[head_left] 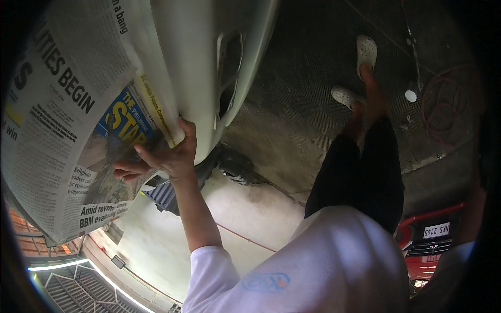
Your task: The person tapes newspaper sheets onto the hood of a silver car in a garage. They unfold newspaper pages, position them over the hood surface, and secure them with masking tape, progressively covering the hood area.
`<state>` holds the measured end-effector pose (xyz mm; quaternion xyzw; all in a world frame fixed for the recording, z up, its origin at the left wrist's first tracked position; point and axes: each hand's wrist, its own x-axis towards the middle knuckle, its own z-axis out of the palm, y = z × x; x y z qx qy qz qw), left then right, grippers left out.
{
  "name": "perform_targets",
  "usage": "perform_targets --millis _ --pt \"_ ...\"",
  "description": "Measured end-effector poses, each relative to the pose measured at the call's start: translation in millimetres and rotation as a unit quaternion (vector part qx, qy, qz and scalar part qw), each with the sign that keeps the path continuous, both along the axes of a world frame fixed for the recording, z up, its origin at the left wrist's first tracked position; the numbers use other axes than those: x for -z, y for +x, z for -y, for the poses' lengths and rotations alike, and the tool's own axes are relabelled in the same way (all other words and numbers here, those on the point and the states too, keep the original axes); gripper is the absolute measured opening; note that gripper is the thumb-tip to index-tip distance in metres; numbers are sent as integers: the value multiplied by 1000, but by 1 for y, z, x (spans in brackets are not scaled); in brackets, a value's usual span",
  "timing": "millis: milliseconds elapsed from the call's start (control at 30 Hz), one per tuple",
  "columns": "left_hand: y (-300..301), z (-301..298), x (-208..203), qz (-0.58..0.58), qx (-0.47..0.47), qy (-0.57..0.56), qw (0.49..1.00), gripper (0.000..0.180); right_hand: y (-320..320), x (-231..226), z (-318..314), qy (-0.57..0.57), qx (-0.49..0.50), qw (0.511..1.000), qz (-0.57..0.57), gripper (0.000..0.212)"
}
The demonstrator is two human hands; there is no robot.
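Note:
My left hand (pixel 164 154) lies against a printed newspaper sheet (pixel 57 156), thumb and fingers spread apart. The thumb rests near the sheet's edge, where a pale, glossy car body panel (pixel 193 68) begins. Large headlines, a blue and yellow masthead and a photo show on the paper, partly behind my fingers. Whether anything holds the sheet on is hard to make out. At the dim right edge my right forearm (pixel 472 208) shows, but its hand is out of sight.
A dark, framed opening (pixel 229 78) is set in the panel. Beyond my white clogs (pixel 367 52), a coiled reddish hose (pixel 443 107) and a white round object (pixel 410 96) lie on the dark floor. A red vehicle (pixel 425 266) stands at lower right; a pale wall (pixel 245 224) rises below the panel.

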<state>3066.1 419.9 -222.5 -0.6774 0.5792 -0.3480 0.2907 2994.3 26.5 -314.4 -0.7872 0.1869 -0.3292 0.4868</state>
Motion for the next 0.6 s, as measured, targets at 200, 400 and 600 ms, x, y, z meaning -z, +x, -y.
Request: perform_targets --millis 200,400,600 --pt "-8 28 -4 -9 -4 -14 1000 140 -8 -5 13 4 13 1000 1 28" --pt "-14 53 -5 -17 -28 -38 999 142 -8 -7 24 7 24 1000 -1 27" --pt "-7 87 -11 3 -39 -47 998 146 -7 -10 38 9 40 999 -5 26"
